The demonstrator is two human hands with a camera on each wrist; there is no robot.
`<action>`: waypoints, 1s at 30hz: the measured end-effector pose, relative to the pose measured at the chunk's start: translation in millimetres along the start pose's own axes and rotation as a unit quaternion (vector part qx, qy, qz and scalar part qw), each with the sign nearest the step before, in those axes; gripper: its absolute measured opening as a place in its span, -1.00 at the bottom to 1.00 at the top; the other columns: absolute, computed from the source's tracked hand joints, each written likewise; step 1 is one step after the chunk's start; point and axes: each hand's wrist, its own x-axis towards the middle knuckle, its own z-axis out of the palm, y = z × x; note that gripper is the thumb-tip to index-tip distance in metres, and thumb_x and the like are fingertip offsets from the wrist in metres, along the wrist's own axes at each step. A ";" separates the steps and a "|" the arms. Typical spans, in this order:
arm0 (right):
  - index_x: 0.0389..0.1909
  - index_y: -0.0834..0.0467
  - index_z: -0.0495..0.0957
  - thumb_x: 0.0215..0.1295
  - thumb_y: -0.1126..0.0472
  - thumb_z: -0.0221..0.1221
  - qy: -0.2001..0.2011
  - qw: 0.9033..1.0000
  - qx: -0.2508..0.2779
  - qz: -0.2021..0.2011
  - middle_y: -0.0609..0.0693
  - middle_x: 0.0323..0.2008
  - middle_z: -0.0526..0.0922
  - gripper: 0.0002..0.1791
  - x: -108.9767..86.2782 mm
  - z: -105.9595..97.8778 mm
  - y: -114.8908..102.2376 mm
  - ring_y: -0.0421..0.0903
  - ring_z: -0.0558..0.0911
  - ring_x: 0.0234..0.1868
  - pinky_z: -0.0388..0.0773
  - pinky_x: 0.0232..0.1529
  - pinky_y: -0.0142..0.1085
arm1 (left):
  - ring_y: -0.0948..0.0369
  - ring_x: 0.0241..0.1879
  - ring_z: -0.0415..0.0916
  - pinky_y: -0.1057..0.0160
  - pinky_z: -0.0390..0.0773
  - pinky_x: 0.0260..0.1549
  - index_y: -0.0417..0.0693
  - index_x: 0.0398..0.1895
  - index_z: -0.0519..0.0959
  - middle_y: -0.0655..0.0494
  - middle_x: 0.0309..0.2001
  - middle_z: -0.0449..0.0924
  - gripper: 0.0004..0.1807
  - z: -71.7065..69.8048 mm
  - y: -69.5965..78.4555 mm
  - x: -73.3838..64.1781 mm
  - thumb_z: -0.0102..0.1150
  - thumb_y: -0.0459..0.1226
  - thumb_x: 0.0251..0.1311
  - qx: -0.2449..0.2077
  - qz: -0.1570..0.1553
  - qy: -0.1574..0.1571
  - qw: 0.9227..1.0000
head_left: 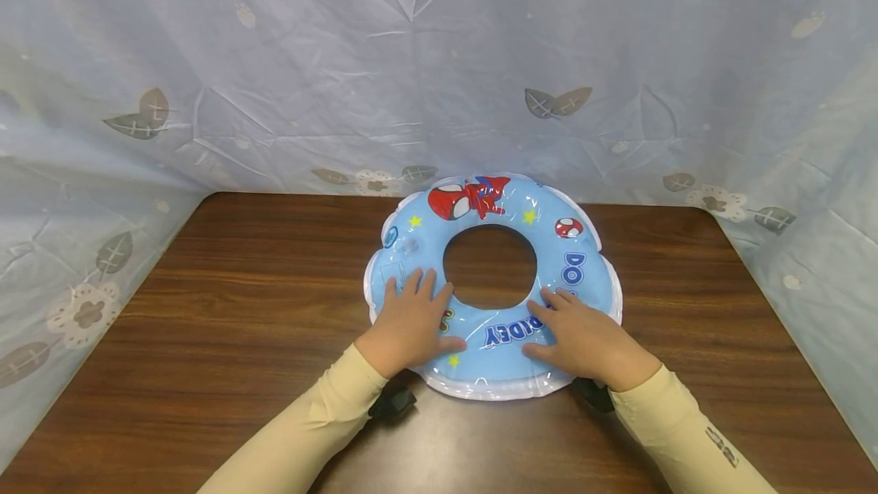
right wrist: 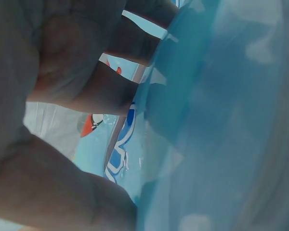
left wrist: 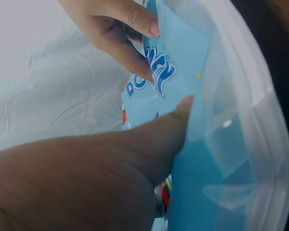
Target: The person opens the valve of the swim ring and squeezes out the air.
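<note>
A light blue inflated swim ring with a white rim, a red cartoon figure and blue lettering lies on the table. My left hand rests on its near left part with the fingers spread. On the near right part lies my right hand, its fingers also spread and touching the top. In the left wrist view, the thumb of the left hand presses the ring's blue surface. The right wrist view shows the fingertips of the right hand against the ring; its underside is hidden.
The ring lies on a dark brown wooden table, close to the far edge. Behind and at both sides hangs a pale grey-blue curtain with leaf and flower prints. A dark strap piece shows under the left wrist.
</note>
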 end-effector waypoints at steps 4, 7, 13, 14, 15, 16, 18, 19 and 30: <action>0.46 0.20 0.42 0.31 -0.25 0.29 -0.006 1.000 0.002 0.005 0.34 0.49 0.31 -0.15 -0.2 0.3 -0.4 0.42 0.22 0.51 0.29 0.34 0.35 | -0.26 0.54 0.08 -0.47 0.08 0.38 -0.08 0.55 0.33 -0.27 0.56 0.18 -0.01 0.5 -2.7 0.6 0.20 0.36 0.23 0.002 0.008 -0.006 1.000; 0.47 0.20 0.40 0.31 -0.25 0.28 -0.009 1.000 0.004 0.008 0.33 0.50 0.30 -0.14 -0.7 1.0 -0.5 0.43 0.21 0.52 0.30 0.32 0.36 | -0.25 0.55 0.06 -0.48 0.06 0.38 -0.05 0.56 0.31 -0.25 0.57 0.17 0.00 1.1 -4.7 1.4 0.13 0.39 0.24 0.000 0.012 -0.012 1.000; 0.48 0.18 0.40 0.30 -0.26 0.28 -0.010 1.000 0.006 0.009 0.32 0.51 0.29 -0.13 -1.3 2.1 -0.4 0.42 0.19 0.52 0.30 0.31 0.37 | -0.25 0.56 0.04 -0.48 0.05 0.39 -0.05 0.57 0.30 -0.24 0.58 0.15 0.04 -1.2 -4.9 0.9 0.14 0.42 0.21 -0.009 0.013 -0.017 1.000; 0.48 0.17 0.40 0.30 -0.26 0.29 -0.011 1.000 0.006 0.010 0.32 0.51 0.29 -0.13 -1.4 2.2 -0.4 0.42 0.19 0.52 0.30 0.31 0.38 | -0.25 0.56 0.04 -0.48 0.05 0.39 -0.04 0.57 0.30 -0.24 0.58 0.15 0.04 -1.6 -4.8 0.7 0.15 0.42 0.20 -0.010 0.012 -0.016 1.000; 0.48 0.17 0.40 0.30 -0.26 0.29 -0.010 1.000 0.006 0.010 0.32 0.51 0.29 -0.13 -1.3 2.4 -0.4 0.42 0.19 0.53 0.30 0.30 0.38 | -0.25 0.56 0.04 -0.48 0.05 0.39 -0.04 0.58 0.29 -0.23 0.58 0.14 0.05 -2.0 -4.6 0.4 0.15 0.42 0.19 -0.010 0.012 -0.016 1.000; 0.48 0.17 0.41 0.29 -0.26 0.29 -0.009 1.000 0.006 0.010 0.32 0.51 0.29 -0.14 -1.2 2.7 -0.3 0.42 0.20 0.52 0.31 0.30 0.38 | -0.25 0.56 0.04 -0.47 0.05 0.39 -0.04 0.58 0.29 -0.23 0.58 0.14 0.05 -2.2 -4.6 0.4 0.16 0.42 0.18 -0.011 0.011 -0.016 1.000; 0.47 0.17 0.42 0.29 -0.25 0.30 -0.007 1.000 0.007 0.010 0.32 0.50 0.30 -0.14 -0.9 3.2 -0.2 0.42 0.20 0.52 0.31 0.30 0.38 | -0.25 0.56 0.04 -0.47 0.05 0.39 -0.04 0.57 0.30 -0.23 0.58 0.15 0.06 -2.6 -4.5 0.1 0.17 0.42 0.17 -0.013 0.011 -0.014 1.000; 0.47 0.17 0.42 0.28 -0.25 0.30 -0.005 1.000 0.007 0.010 0.32 0.50 0.30 -0.14 -0.6 3.6 -0.1 0.42 0.20 0.52 0.31 0.30 0.38 | -0.25 0.56 0.04 -0.47 0.05 0.39 -0.04 0.57 0.30 -0.23 0.58 0.15 0.06 -2.9 -4.4 -0.1 0.18 0.42 0.17 -0.014 0.011 -0.013 1.000; 0.45 0.18 0.44 0.25 -0.21 0.35 0.001 1.000 0.009 0.013 0.33 0.49 0.32 -0.15 0.5 6.5 -1.8 0.43 0.21 0.52 0.32 0.29 0.37 | -0.26 0.53 0.12 -0.44 0.09 0.39 -0.09 0.52 0.37 -0.27 0.54 0.21 0.03 -3.8 -1.8 -3.5 0.27 0.37 0.15 -0.034 0.005 0.019 0.999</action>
